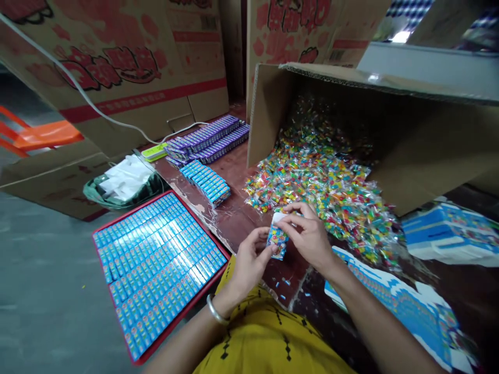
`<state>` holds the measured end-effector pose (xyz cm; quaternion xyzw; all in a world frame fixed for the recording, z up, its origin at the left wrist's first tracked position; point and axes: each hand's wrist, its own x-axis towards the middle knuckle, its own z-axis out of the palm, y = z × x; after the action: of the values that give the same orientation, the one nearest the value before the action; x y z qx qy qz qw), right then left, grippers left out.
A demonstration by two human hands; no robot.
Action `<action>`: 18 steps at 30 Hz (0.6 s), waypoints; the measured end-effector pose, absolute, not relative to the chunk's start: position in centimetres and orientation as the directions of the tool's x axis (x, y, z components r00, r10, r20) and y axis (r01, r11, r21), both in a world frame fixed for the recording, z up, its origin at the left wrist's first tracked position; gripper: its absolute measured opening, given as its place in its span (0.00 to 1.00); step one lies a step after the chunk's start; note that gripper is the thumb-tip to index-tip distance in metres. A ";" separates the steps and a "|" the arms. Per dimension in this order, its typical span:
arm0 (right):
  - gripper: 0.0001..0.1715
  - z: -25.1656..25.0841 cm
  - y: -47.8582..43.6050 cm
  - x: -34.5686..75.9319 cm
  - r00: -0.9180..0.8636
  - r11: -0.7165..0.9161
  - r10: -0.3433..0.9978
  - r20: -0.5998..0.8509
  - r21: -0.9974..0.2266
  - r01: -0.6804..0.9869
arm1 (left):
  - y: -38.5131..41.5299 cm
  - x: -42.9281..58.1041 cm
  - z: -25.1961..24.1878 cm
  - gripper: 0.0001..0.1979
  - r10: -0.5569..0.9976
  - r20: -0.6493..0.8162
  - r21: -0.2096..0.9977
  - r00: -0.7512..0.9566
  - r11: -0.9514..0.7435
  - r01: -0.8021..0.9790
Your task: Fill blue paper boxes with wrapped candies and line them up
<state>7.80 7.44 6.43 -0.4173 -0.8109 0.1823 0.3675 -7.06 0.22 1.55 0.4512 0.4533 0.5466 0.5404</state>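
My left hand (249, 259) and my right hand (307, 234) are together over a dark wooden table (234, 213). Between them they hold a small blue candy box (277, 240). The left fingers grip its lower side. The right fingers pinch its white top flap. Just beyond the hands lies a heap of colourful wrapped candies (323, 176), spilling out of a large cardboard box (409, 130) tipped on its side.
A red tray (158, 270) packed with several blue boxes sits at lower left. Rows of blue boxes (206, 179) and purple boxes (210, 136) lie on the table behind. Flat blue cartons (405, 306) lie at right. A green basket (125, 187) and printed cartons (117, 67) stand at left.
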 end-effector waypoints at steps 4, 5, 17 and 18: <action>0.13 6.5 6.9 8.1 -0.436 0.511 0.841 0.320 -0.734 0.447 | -0.3 -6.7 2.7 0.15 0.995 0.034 0.970 -0.091 -0.055 -0.239; 0.13 6.3 6.7 8.2 -0.419 0.457 0.864 0.281 -0.787 0.414 | -0.4 -6.7 3.0 0.18 0.993 0.045 0.968 -0.106 -0.070 -0.242; 0.07 2.9 4.7 8.4 -0.267 0.285 0.938 0.222 -0.931 0.229 | -1.3 -7.2 3.6 0.19 0.997 0.023 0.970 0.078 -0.004 -0.242; 0.07 2.9 4.8 8.3 -0.263 0.284 0.937 0.228 -0.938 0.198 | -1.2 -7.2 3.5 0.19 0.997 0.021 0.965 0.078 0.000 -0.262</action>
<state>8.31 4.81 2.91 -0.4221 -0.6722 0.4240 0.4361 -7.22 -1.20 3.46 0.4519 0.4066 0.5438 0.5786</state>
